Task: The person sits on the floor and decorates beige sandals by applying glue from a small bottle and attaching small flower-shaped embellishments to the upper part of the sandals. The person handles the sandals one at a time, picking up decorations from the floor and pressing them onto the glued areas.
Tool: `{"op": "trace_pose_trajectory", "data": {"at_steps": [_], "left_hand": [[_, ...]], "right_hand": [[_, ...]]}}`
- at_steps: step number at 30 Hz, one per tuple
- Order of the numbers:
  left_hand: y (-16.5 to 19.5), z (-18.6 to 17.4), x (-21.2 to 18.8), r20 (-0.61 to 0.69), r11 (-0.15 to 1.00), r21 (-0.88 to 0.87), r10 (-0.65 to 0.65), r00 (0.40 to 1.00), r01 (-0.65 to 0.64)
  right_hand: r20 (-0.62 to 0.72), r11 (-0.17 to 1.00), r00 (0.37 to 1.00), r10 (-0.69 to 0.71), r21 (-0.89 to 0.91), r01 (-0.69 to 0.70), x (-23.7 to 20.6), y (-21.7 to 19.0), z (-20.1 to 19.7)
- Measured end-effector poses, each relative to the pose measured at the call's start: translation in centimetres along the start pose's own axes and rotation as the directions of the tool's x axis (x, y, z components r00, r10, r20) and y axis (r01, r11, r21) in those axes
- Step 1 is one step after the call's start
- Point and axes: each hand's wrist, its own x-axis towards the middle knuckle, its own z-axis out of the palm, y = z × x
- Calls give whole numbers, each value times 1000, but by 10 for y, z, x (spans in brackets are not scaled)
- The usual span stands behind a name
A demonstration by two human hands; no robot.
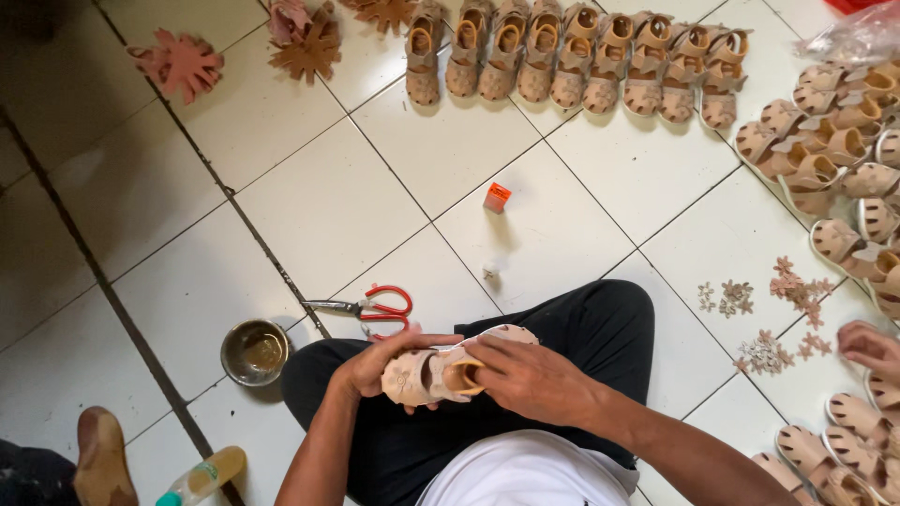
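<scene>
Both hands gripping beige child's sandal (441, 373) over lap: left hand (375, 365) clamping toe, right hand (530, 379) clamping heel; open tile floor (309, 201) ahead, red-handled scissors (375, 305) lying near.

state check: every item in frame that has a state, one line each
left hand: gripping the sandal's toe end
right hand: fingers on the sandal's heel opening
sandal: held over the lap, on its side
scissors: on the floor tiles, blades shut
metal bowl: upright, contents unclear
orange box: standing on the tile
row of sandals: lined up, soles down
bottle: lying tilted, capped
another person's hand: beside the sandals at right
</scene>
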Motion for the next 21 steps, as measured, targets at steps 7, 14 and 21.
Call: {"op": "trace_pose_trajectory", "data": {"at_steps": [7,14,21], "left_hand": [[17,-58,16,-617,921,389,283,734,-28],[52,-194,65,-714,508,694,398,576,510],[126,-288,88,-774,204,586,425,468,784]], "right_hand": [[-108,904,918,382,251,-346,28,33,-32],[66,571,597,799,230,-789,124,94,-28],[55,640,690,721,327,-695,263,227,38]]}}
